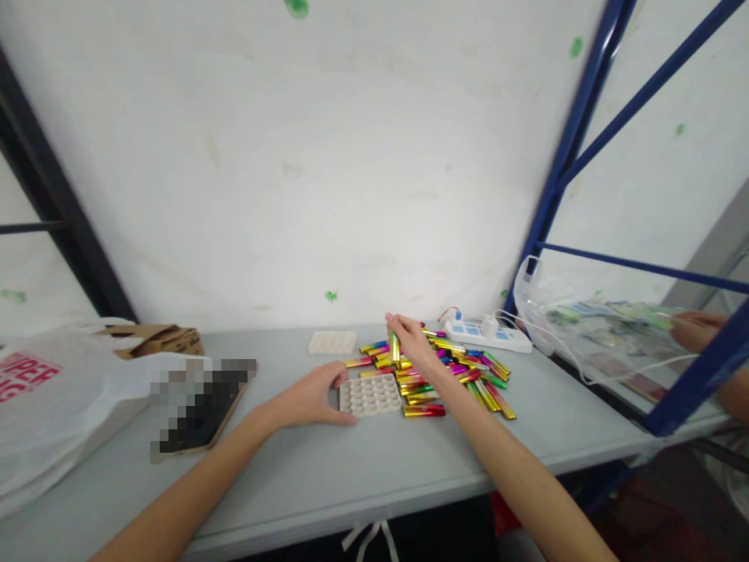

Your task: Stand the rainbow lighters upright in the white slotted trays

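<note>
- A grey tabletop (555,417) runs along a wall at its back edge; the person's two bare arms reach in over its front edge.
- At its left end sits a white plastic bag (87,410) with red lettering, and behind that some folded brown cardboard (169,342).
- Right of the middle, a loose pile of shiny metallic tubes (471,376), in gold, red, green, blue and purple, lies pointing many ways.
- Between the bag and the left arm is a dark flat device (204,410), partly blurred out.
- A white power strip (491,336) lies near the back edge, behind the pile.
- The left hand (310,396) curves around the left end of the near tray, thumb at its front corner, fingers at its back corner.
- The right hand (413,339), over the back of the pile, pinches one tube between thumb and fingers.
- The near tray (371,396), pale with rows of round hollows, lies left of the pile; from the right hand it is towards the front edge and slightly left.
- A similar far tray (332,343) lies by the back edge.
- The pinched green-gold tube (395,348) has its long axis close to upright, its lower end near the near tray's back right corner.
</note>
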{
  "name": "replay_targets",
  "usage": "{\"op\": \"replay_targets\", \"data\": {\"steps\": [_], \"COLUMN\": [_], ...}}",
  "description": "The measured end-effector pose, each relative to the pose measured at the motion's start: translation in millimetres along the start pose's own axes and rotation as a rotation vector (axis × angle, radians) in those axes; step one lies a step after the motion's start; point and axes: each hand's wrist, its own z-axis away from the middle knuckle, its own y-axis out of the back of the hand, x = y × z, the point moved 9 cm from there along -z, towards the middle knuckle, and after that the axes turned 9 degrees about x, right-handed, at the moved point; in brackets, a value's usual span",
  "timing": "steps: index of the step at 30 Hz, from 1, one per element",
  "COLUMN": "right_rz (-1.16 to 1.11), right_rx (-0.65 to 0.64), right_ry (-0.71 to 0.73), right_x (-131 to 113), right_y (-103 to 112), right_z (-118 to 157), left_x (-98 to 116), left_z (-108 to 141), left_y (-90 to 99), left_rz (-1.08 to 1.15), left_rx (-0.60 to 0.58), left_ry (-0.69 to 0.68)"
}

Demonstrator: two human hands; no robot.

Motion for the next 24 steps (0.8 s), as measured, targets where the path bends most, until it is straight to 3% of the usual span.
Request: {"op": "replay_targets", "data": {"steps": [7, 10, 13, 18, 24], "right_rz": [-0.239, -0.22, -0.123, 0.19, 0.361], "right_rx": [-0.375, -0.425, -0.376, -0.179, -0.003], "right_ry": [-0.203, -0.233, -0.183, 0.015, 0.052], "right_x": [13, 14, 14, 8, 10], "right_y": [-56, -66, -68, -54, -40], "right_z": [55, 67, 66, 57, 55], "left_x": [-1, 0, 0, -8, -7], "left_z": [-2, -2, 0, 5, 15], "left_y": [-2.9, -3.0, -4.1, 3.4, 4.2], "left_rz": [-0.007, -0.001, -0.022, -0.075, -0.028], "left_rx": [0.002, 0.007, -0.003, 0.046, 0.005], "left_ry": [-0.022, -0.042, -0.055, 0.067, 0.02]}}
